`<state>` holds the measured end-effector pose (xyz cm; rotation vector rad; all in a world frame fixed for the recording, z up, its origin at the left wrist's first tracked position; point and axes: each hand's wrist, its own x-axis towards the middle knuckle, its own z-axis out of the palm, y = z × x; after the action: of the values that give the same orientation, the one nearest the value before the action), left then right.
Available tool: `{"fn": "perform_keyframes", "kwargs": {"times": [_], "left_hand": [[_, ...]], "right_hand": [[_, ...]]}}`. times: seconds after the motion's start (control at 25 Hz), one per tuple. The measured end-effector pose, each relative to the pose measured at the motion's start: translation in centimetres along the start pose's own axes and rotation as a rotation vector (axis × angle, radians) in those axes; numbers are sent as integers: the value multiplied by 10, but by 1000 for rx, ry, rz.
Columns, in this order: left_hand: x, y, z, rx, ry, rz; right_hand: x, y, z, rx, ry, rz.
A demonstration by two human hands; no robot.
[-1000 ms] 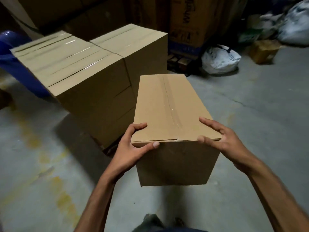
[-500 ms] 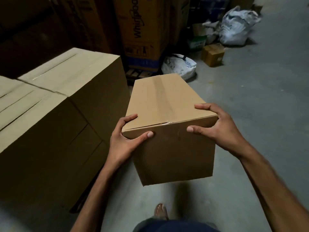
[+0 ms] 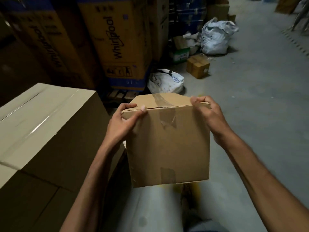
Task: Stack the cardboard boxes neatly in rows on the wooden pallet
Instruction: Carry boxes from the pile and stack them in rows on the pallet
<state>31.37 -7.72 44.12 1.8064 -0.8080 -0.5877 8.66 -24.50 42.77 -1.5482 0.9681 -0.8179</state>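
- Head view: you hold the box [image 3: 167, 144] off the floor [image 3: 250, 114], just right of the stacked boxes [image 3: 46, 118], with its taped end face turned towards you
- Your left hand [image 3: 122, 121] grips the top left corner, thumb pressed on the near face and fingers curled over the top; your right hand [image 3: 209, 113] is curled round the top right corner
- The pallet under the stack is too dark to make out, so line up by the edges of the stacked boxes
- A grip on the top corners alone looks thin; it is probably safer to get one palm underneath before lowering
- Set it flush against its neighbour, then square it up with flat palms, leaving no gap or overhang
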Motion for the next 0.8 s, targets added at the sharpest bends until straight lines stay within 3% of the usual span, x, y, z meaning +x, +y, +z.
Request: {"fn": "perform_keyframes", "kwargs": {"times": [0.12,0.2,0.48,0.8], "left_hand": [[83,0,34,-83,114,-68],[139,7,52,-122,202,-117],[308,40,59,-223,306,-265],[479,19,13,-328,373,-472]], "right_hand": [[95,12,17,137,115,107],[159,14,24,197,105,149],[351,-33,42,409,-182,362],[548,-46,146,374,-365,464]]}}
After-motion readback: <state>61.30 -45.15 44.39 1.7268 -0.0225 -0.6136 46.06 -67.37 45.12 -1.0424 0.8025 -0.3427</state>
